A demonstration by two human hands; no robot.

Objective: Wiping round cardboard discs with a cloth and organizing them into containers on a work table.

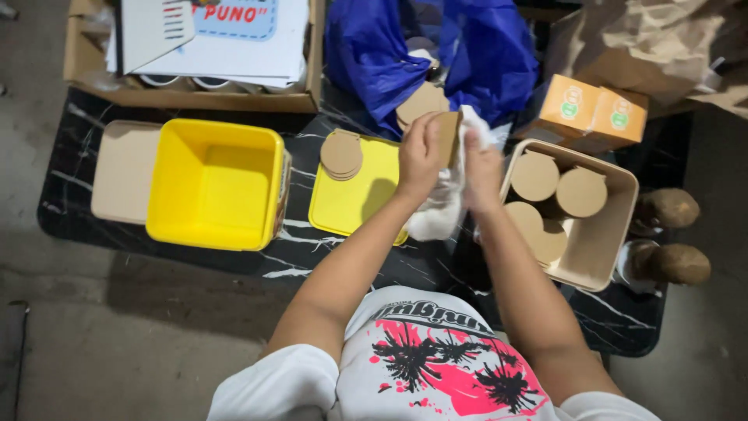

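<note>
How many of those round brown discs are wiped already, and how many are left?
A small stack of discs sits on the yellow lid, seemingly done. The left hand holds one disc on edge while the right hand presses a white cloth to it. About four more lie in the beige tray, probably waiting.

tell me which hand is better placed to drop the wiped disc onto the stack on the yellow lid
Probably the left hand: it grips the brown disc, and the disc stack on the yellow lid lies just to its left. The right hand holds the white cloth, farther away.
</note>
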